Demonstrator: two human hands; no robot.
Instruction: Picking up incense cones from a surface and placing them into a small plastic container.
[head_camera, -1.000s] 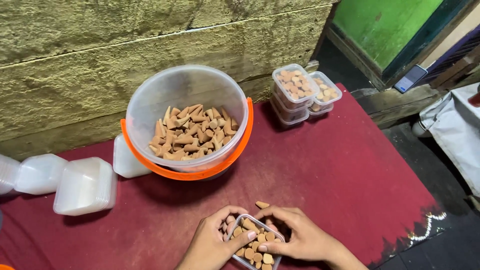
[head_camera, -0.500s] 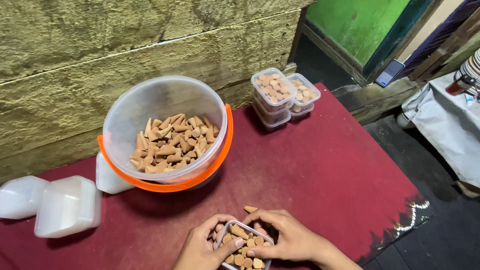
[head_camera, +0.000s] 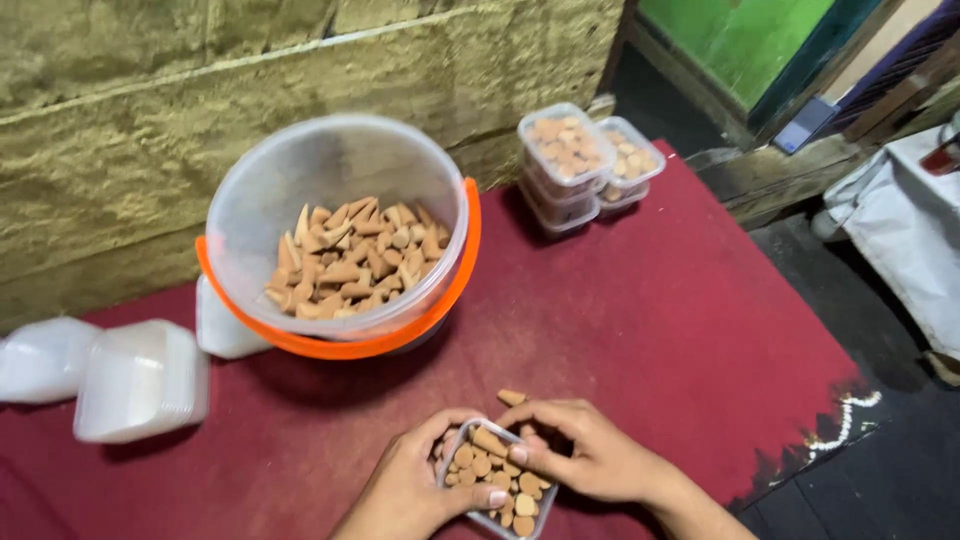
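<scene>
Both hands are on the small clear box (head_camera: 495, 480) at the near edge of the red cloth (head_camera: 680, 330): your left hand (head_camera: 415, 490) cups its side, thumb on the rim, and your right hand (head_camera: 590, 455) has its grip narrowed on a cone over the box. You look to be at the filling step; next calls for seating the tan, matte cones base-up. One stray cone (head_camera: 512, 397) lies just beyond. Behind stand the orange-rimmed translucent bucket (head_camera: 340, 240) and filled stacked boxes (head_camera: 585, 165).
</scene>
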